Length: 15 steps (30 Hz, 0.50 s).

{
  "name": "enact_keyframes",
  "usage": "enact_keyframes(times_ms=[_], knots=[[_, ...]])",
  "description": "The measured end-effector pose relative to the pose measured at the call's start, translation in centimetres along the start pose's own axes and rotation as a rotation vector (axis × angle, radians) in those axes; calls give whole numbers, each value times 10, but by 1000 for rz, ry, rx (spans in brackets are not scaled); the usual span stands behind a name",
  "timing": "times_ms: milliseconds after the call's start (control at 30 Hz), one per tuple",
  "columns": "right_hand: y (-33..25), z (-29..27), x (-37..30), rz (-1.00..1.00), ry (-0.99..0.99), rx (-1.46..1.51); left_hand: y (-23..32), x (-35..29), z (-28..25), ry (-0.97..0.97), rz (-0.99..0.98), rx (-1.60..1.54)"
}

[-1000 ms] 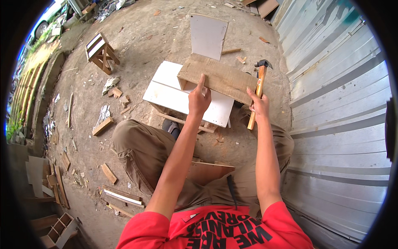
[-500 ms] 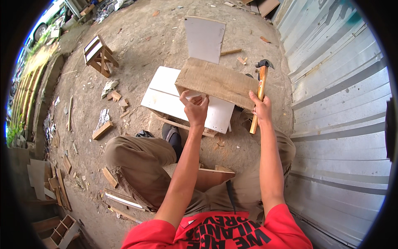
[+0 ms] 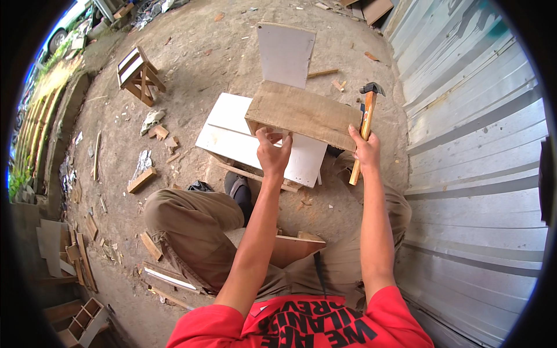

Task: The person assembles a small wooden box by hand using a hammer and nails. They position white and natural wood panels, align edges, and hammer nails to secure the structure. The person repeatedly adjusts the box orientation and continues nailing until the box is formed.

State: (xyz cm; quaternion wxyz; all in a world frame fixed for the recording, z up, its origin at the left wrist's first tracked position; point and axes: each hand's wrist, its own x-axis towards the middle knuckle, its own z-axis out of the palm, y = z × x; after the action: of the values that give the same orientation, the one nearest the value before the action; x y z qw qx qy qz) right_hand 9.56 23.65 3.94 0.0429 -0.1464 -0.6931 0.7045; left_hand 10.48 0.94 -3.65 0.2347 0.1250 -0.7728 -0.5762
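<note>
A brown wooden box (image 3: 307, 111) rests over a low bench with white boards (image 3: 226, 136) in front of me. My left hand (image 3: 274, 152) reaches the box's near edge toward its left end; the fingers curl in under the top board, their tips partly hidden. With my right hand (image 3: 366, 149) I grip a claw hammer (image 3: 368, 113) by its wooden handle, head pointing up and away. That hand's thumb side also presses on the right end of the box. Behind the box stands an upright white panel (image 3: 285, 55).
A small wooden stool (image 3: 139, 75) stands at the far left. Wood offcuts (image 3: 142, 180) and scraps lie about the dirt floor. A corrugated metal wall (image 3: 470, 174) runs along the right. Between my legs is a wooden piece (image 3: 296, 249). A compartmented wooden box (image 3: 87, 322) sits lower left.
My left fingers have shifted slightly at the box's near edge. The hammer and box hold nearly the same place, and the whole view has moved only a little.
</note>
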Motion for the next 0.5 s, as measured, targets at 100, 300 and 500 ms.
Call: enact_keyframes(times_ms=[100,300,500], knots=[[6,-6,5,-66,-36,-89,14,-1,-3,184,181,258],[4,-12,7,-61,-104,-119,30,42,-32,-98,485,667],[4,-14,7,-40,-141,-91,8,65,-35,-189,608,631]])
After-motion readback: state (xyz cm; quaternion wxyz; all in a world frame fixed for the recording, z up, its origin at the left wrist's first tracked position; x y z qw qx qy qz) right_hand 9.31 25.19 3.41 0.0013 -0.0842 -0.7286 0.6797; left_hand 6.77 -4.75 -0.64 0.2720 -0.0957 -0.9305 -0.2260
